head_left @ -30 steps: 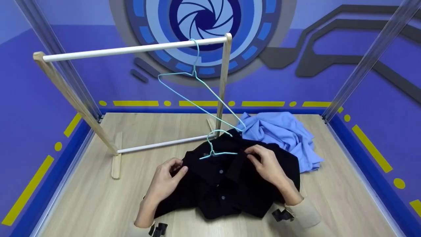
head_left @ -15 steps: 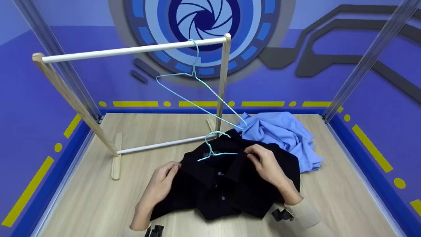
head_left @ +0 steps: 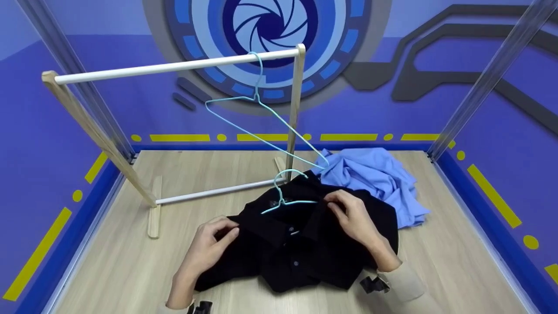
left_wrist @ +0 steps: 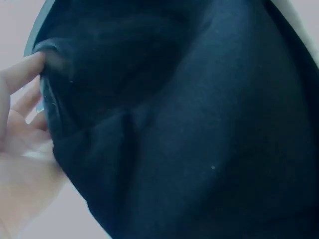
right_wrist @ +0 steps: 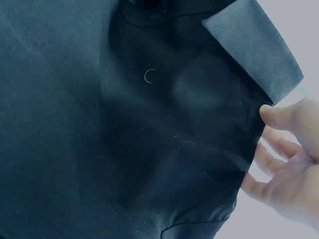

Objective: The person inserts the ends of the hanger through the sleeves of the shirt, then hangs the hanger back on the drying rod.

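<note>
A black buttoned shirt (head_left: 340, 244) lies bunched on the table, its collar toward the middle. The hook and upper arms of a light blue hanger (head_left: 301, 202) show in the neck opening; its lower part is hidden inside the cloth. On the left, my left hand (head_left: 208, 244) pinches the shirt's shoulder, and the left wrist view has its fingers (left_wrist: 25, 72) at the cloth's edge. My right hand (head_left: 355, 218) pinches the shirt beside the collar. Seen from the right wrist, the thumb (right_wrist: 279, 117) is on the front of the cloth, just below the collar flap (right_wrist: 254, 50).
Behind the shirt, to the left, stands a small garment rack with a white rail (head_left: 174, 67) and wooden legs (head_left: 100, 135). A second light blue hanger (head_left: 272, 109) hangs from that rail. Crumpled light blue cloth (head_left: 370, 183) lies at the back right. Blue patterned walls enclose the table (head_left: 109, 270).
My left hand has shifted a little to the left, and the shirt's left shoulder has spread outward with it. My right hand has stayed put. The hanging hanger has turned slightly.
</note>
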`<state>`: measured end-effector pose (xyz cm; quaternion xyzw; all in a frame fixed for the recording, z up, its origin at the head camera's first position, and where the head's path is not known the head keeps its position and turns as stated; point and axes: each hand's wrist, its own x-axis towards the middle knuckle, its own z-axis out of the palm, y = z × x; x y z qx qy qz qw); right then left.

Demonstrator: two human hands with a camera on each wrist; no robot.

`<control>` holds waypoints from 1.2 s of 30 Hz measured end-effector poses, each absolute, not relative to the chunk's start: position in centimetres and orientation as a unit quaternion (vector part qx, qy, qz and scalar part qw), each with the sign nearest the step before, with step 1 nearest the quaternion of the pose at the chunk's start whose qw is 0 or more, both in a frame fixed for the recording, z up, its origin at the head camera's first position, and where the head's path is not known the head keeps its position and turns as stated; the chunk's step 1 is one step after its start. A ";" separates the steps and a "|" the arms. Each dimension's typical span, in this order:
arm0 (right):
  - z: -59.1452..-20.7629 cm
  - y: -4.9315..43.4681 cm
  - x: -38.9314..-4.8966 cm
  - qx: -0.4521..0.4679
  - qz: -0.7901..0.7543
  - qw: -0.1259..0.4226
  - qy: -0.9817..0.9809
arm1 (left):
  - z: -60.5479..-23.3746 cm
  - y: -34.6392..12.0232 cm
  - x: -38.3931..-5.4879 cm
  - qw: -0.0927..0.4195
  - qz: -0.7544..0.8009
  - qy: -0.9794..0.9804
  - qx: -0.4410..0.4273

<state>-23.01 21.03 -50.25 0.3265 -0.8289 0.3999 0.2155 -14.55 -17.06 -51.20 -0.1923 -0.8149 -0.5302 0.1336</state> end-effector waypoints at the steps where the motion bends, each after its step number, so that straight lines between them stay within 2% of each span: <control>1: -50.2 21.0 -23.0 0.325 0.401 0.215 -0.829 | -51.2 -17.0 -14.5 0.140 -0.534 -0.811 -0.194; 13: -50.2 21.0 -23.0 0.314 0.415 0.200 -0.830 | -49.6 -16.4 -13.5 0.192 -0.543 -0.793 -0.197; 23: -50.3 21.5 -23.0 0.292 0.391 0.189 -0.852 | -51.5 -17.7 -13.9 0.185 -0.552 -0.795 -0.171; 36: -51.1 22.2 -23.0 0.232 0.360 0.156 -0.890 | -51.6 -18.5 -13.7 0.170 -0.589 -0.779 -0.129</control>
